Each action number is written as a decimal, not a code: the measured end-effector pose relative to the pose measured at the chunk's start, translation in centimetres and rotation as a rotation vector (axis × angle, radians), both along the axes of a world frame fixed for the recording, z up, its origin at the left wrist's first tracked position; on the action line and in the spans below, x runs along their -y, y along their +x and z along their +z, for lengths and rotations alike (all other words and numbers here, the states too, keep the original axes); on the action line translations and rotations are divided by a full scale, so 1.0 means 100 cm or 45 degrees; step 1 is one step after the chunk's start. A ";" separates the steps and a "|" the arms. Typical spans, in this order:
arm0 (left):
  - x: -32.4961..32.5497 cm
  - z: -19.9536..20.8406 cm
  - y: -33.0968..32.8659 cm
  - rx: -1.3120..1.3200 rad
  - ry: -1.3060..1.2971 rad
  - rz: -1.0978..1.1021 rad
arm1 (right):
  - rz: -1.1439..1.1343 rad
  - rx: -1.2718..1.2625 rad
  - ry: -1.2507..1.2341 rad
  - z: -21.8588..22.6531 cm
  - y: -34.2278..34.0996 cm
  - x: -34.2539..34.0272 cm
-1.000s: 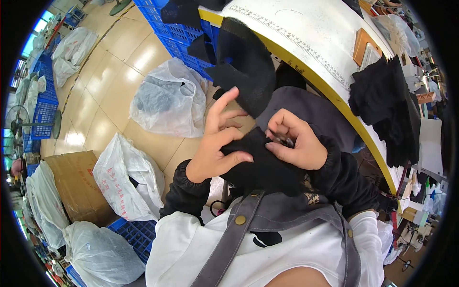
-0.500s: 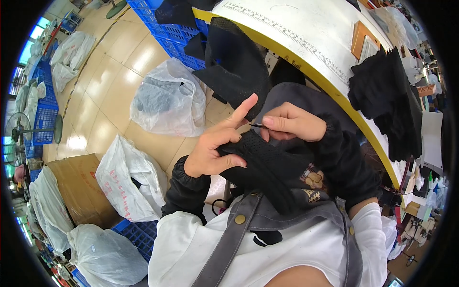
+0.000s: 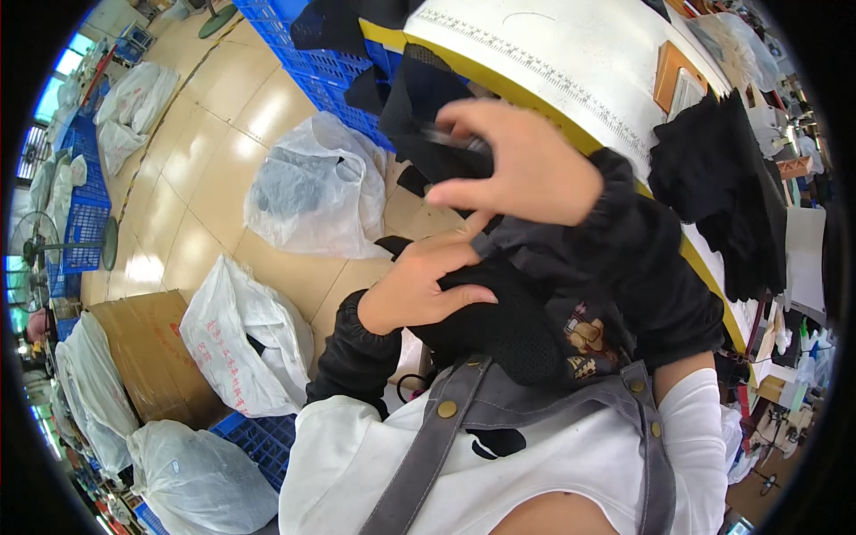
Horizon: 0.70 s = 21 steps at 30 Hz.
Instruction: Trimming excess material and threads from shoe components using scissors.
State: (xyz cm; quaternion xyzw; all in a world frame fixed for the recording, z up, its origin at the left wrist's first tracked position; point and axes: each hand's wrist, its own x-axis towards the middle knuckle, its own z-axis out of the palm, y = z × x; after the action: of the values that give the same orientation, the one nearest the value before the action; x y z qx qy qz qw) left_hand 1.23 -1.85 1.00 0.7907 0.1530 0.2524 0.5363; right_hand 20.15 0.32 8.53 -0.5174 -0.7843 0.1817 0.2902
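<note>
My left hand grips a black mesh fabric piece over my lap, its thumb lying on top. Above and to the right of it, my right hand is blurred by motion, with the thumb apart from the curled fingers. A greyish metallic streak shows by those fingers; its kind is too smeared to name. Behind the right hand, another black fabric piece hangs at the table's edge, partly covered by the hand.
A white table with a printed ruler scale and yellow edge curves along the right, bearing a stack of black fabric. Blue crates stand at its far left end. On the tiled floor are a filled plastic bag, a white sack and a cardboard box.
My right hand has moved up and left from the fabric edge, where it held a thin dark pointed tool. My left hand has shifted slightly right and down; the fabric has turned on my lap.
</note>
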 end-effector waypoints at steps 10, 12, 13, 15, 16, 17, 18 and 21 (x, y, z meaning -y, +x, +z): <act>0.009 -0.013 -0.004 0.227 -0.130 0.451 | -0.246 -0.454 -0.254 -0.043 0.002 0.042; 0.012 -0.009 0.000 0.250 -0.222 0.434 | -0.242 -0.491 -0.289 -0.043 0.000 0.050; 0.013 -0.010 0.000 0.253 -0.226 0.444 | -0.244 -0.533 -0.317 -0.044 0.000 0.052; 0.013 -0.009 0.000 0.181 -0.190 0.525 | -0.170 -0.493 -0.221 -0.048 0.003 0.051; 0.014 -0.008 -0.001 0.182 -0.188 0.534 | -0.192 -0.458 -0.230 -0.047 0.003 0.051; 0.013 -0.008 0.000 0.243 -0.184 0.493 | -0.214 -0.422 -0.238 -0.046 0.003 0.051; 0.012 -0.008 0.000 0.304 -0.179 0.452 | -0.206 -0.419 -0.237 -0.046 0.003 0.049; 0.010 -0.013 0.001 0.444 -0.374 0.451 | -0.090 -0.369 -0.289 -0.046 0.007 0.047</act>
State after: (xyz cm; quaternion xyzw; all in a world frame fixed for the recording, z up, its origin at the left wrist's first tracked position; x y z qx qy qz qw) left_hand 1.30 -2.86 -0.33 0.6102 0.2290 0.4495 0.6109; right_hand 20.84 -4.34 3.94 -0.5424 -0.6901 0.3314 0.3461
